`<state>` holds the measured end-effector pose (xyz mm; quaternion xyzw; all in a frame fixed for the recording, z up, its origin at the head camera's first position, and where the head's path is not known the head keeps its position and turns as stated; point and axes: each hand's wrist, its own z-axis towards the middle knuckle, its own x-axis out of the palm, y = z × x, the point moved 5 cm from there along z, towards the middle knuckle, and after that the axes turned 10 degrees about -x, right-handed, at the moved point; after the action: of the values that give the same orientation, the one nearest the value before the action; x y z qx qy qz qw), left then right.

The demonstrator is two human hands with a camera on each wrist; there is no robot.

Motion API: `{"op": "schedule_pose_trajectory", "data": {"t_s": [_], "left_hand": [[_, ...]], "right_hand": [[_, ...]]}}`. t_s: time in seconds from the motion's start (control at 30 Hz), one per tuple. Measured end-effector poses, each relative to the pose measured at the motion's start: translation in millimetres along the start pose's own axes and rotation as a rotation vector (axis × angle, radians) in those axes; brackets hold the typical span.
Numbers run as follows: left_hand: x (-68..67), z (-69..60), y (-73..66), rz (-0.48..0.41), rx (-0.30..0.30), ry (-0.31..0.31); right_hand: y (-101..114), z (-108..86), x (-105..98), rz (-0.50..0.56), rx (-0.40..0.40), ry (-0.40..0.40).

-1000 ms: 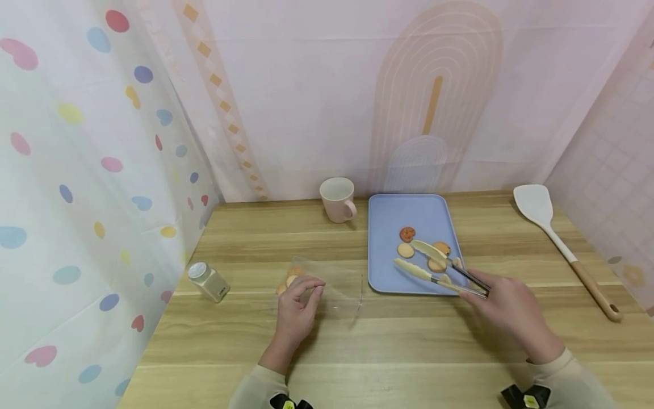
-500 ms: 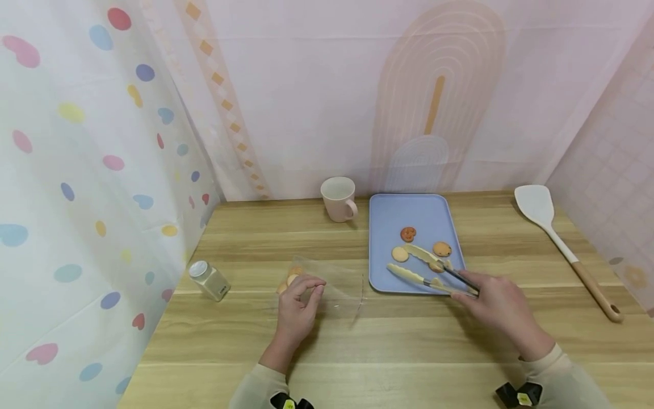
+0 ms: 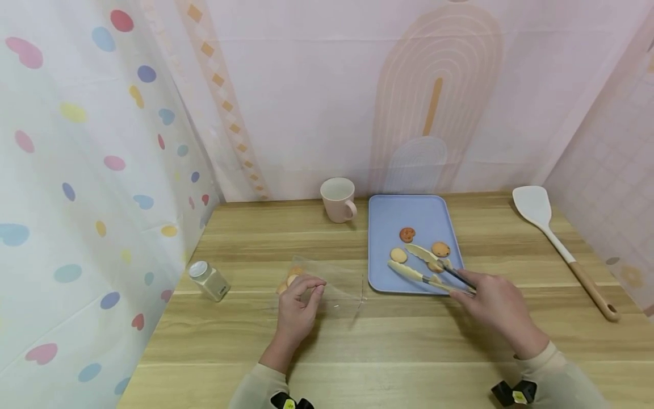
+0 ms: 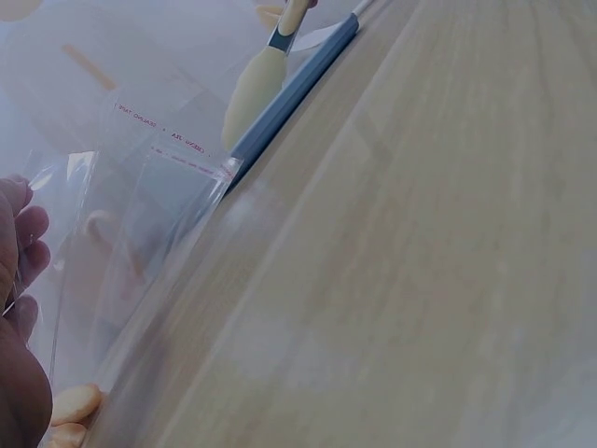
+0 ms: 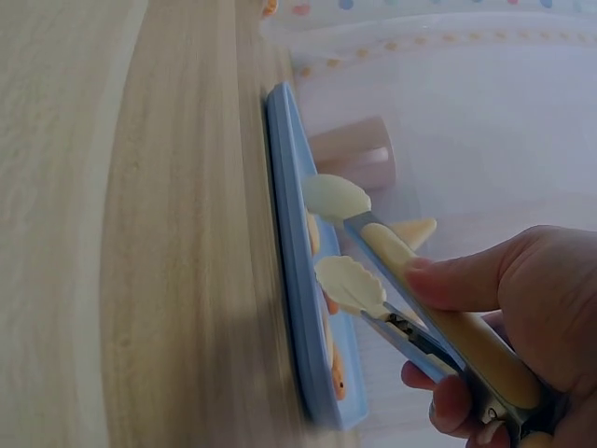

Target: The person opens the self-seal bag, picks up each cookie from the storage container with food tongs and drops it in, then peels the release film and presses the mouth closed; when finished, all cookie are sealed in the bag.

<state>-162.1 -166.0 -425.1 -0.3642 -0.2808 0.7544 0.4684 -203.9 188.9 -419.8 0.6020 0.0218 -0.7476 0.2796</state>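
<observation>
My left hand point(image 3: 298, 309) pinches the upper edge of a clear plastic bag point(image 3: 342, 287). Several cookies point(image 3: 293, 278) lie at the bag's far end, partly hidden behind the fingers; red print runs along its flap point(image 4: 163, 131). The right hand point(image 3: 503, 307) grips a pair of tongs point(image 3: 406, 270) with cream tips, held over the front of a blue tray point(image 3: 409, 210). The tips stand apart, with nothing lifted between them. On the tray are a pale round cookie point(image 3: 398, 255) just left of the tips, a reddish-brown cookie point(image 3: 407, 234), a speckled cookie point(image 3: 440, 249) and one partly covered by the tongs.
A pink mug point(image 3: 338, 200) stands at the back, left of the tray. At the left lies a shaker jar point(image 3: 209, 281) with a pale lid. A white spatula point(image 3: 559, 241) with a wooden handle lies on the right. Patterned curtains enclose the wooden table.
The right hand has moved the tongs a little left and toward me. The pale cookie has shifted left and slightly nearer on the tray. My left hand keeps its place on the bag.
</observation>
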Motion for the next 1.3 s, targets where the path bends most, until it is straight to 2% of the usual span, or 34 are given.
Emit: {"op": "schedule_pose_trajectory", "data": {"t_s": [0.5, 0.93, 1.17, 1.3], "left_hand": [[0.4, -0.1, 1.0, -0.004, 0.012, -0.001], [0.1, 1.6, -1.3, 0.001, 0.009, -0.001], [0.0, 1.2, -1.2, 0.003, 0.001, 0.004], [0.0, 1.6, -1.3, 0.000, 0.011, 0.003]], "right_hand": [[3, 3.9, 1, 0.002, 0.001, 0.025], [-2, -3.3, -1, 0.028, -0.010, -0.053], [-2, -9.8, -4, 0.059, -0.004, -0.052], [1, -14.3, -6, 0.070, -0.032, -0.081]]}}
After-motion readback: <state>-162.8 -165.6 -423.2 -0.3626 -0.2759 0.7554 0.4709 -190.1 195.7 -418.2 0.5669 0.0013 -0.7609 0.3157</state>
